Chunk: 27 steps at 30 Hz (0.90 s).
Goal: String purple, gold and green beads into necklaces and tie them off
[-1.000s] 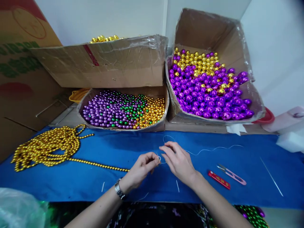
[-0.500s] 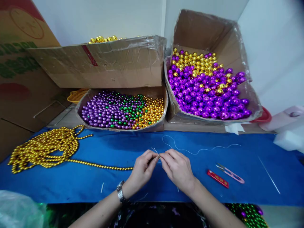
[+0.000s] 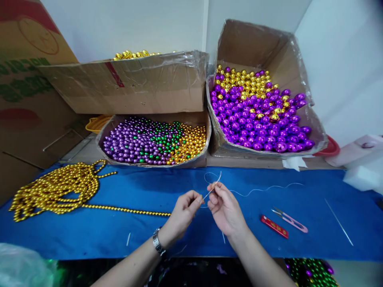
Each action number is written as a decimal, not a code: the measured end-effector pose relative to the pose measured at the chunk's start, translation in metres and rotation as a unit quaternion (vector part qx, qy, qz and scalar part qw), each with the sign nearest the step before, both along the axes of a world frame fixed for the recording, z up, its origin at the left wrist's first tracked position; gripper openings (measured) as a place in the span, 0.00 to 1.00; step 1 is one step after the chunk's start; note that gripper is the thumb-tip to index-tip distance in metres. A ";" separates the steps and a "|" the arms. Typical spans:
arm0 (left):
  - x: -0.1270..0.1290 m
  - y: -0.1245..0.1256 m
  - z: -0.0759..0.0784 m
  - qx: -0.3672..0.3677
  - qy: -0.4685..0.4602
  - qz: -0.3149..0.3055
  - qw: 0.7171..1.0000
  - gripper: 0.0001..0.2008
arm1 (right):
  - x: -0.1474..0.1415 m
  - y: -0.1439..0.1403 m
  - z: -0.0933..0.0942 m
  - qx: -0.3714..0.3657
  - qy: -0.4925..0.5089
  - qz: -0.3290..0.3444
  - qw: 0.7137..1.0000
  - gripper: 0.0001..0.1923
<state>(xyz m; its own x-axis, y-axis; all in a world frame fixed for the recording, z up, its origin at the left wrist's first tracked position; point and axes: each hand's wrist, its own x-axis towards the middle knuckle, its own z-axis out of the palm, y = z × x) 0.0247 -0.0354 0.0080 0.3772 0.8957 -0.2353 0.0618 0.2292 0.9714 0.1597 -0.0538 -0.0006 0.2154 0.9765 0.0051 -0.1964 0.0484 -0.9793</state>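
My left hand (image 3: 184, 211) and my right hand (image 3: 224, 205) are close together over the blue cloth (image 3: 149, 235), both pinching a thin white thread (image 3: 254, 190). A short taut piece runs between the fingertips, and its end sticks up above my right thumb. The rest of the thread trails right across the cloth. A gold bead string (image 3: 54, 191) lies piled at the left, and its tail runs along the cloth to my left hand.
A low box of purple, green and gold beads (image 3: 155, 141) sits behind the cloth, under a bigger closed carton (image 3: 134, 83). A tall box of larger purple and gold balls (image 3: 257, 111) stands at right. Red-handled snips (image 3: 284, 223) and a long needle (image 3: 339, 223) lie at right.
My right hand has risen and pulled away a little from the left, drawing the thread taut between them. The loop seen one second ago has closed up.
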 end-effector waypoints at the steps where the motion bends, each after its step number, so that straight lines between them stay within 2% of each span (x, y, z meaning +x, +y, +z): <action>1: -0.001 0.001 0.002 0.038 0.026 -0.007 0.999 0.13 | 0.002 0.001 0.003 -0.008 0.038 0.003 0.999 0.07; 4: -0.010 0.006 0.009 0.174 0.126 -0.046 0.976 0.12 | 0.010 0.001 0.014 -0.019 0.128 0.003 0.992 0.07; 6: -0.022 0.011 0.013 0.265 0.198 -0.074 0.941 0.11 | 0.013 0.000 0.024 -0.015 0.171 0.005 0.985 0.07; 8: -0.035 0.017 0.015 0.325 0.253 -0.091 0.907 0.10 | 0.013 -0.002 0.031 0.019 0.191 -0.001 0.981 0.06; 10: -0.046 0.023 0.016 0.342 0.280 -0.094 0.892 0.10 | 0.008 -0.004 0.034 0.087 0.118 -0.040 0.988 0.05; 12: -0.052 0.027 0.017 0.333 0.281 -0.086 0.896 0.11 | 0.001 -0.004 0.030 0.157 -0.057 -0.080 0.983 0.05; 14: -0.054 0.029 0.018 0.297 0.250 -0.090 0.917 0.12 | -0.006 -0.001 0.021 0.201 -0.250 -0.064 0.945 0.08; 15: -0.053 0.029 0.019 0.268 0.226 -0.101 0.931 0.12 | -0.009 0.002 0.016 0.220 -0.348 -0.043 0.910 0.11; 17: -0.052 0.029 0.023 0.209 0.182 -0.123 0.953 0.14 | -0.014 0.009 0.008 0.249 -0.517 -0.016 0.818 0.13; 19: -0.050 0.027 0.028 0.172 0.163 -0.132 0.963 0.15 | -0.015 0.015 0.005 0.265 -0.627 -0.015 0.732 0.13; 21: -0.051 0.024 0.033 0.166 0.164 -0.144 0.962 0.15 | -0.012 0.015 0.009 0.279 -0.654 -0.017 0.703 0.11; 23: -0.054 0.022 0.038 0.190 0.185 -0.173 0.949 0.15 | 0.000 0.011 0.018 0.297 -0.677 -0.017 0.673 0.10; 25: -0.063 0.023 0.041 0.237 0.231 -0.201 0.922 0.14 | 0.023 0.005 0.025 0.305 -0.693 -0.027 0.652 0.10; 27: -0.078 0.024 0.044 0.272 0.282 -0.220 0.893 0.12 | 0.055 0.000 0.026 0.308 -0.695 -0.039 0.648 0.11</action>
<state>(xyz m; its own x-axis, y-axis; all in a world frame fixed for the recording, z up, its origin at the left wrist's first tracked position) -0.0537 -0.0112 0.0521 0.6802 0.7292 -0.0749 0.5446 -0.4343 0.7175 0.2142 -0.0538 0.0254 -0.3669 0.6829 0.6317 0.8821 0.4711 0.0031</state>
